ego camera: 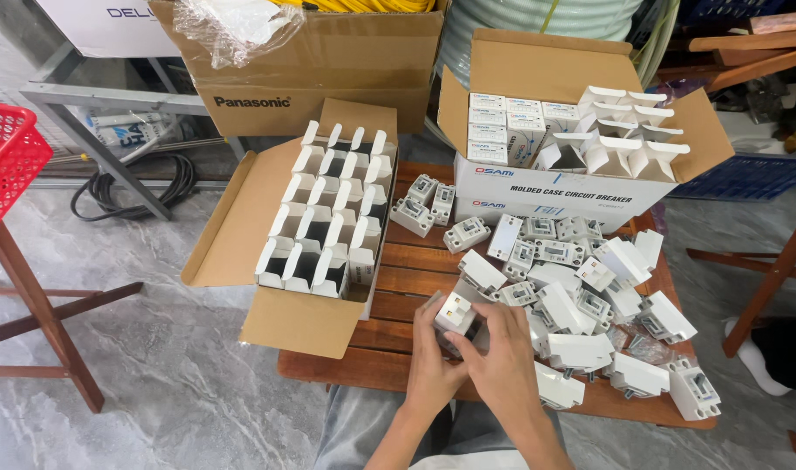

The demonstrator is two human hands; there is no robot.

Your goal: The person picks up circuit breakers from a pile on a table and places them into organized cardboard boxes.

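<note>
Grey marble floor [154, 374] all round, with a slatted wooden counter [398, 305] set low over the knees. Nearest, both hands together at the counter's front edge: left hand [431, 370] cupped under a white breaker [455, 313], fingers curled up its left side; right hand [507, 361] laid over it from the right, fingers pressed on its top and side. Both grips pinched on that one breaker, held just above the wood, its dark base showing between the palms.

Just right of the hands, a loose heap of white breakers [590, 305] lying every way, some face up, some on their sides, touching one another and reaching the counter's right edge. Further back, a few grey-faced units [424, 204] standing near the middle.

To the left, an open carton [241, 226] tilted against the counter's left side, filled with rows of small white boxes [328, 218], flaps up and empty. At the far right, a white carton [546, 187] open on the counter, holding closed small boxes on its left and open-flapped ones on its right.

Beyond, a bigger brown carton [328, 78] with crumpled plastic on top. Far left, a red basket [6, 157] on a wooden stand, and a coil of black cable [137, 187] on the floor.
</note>
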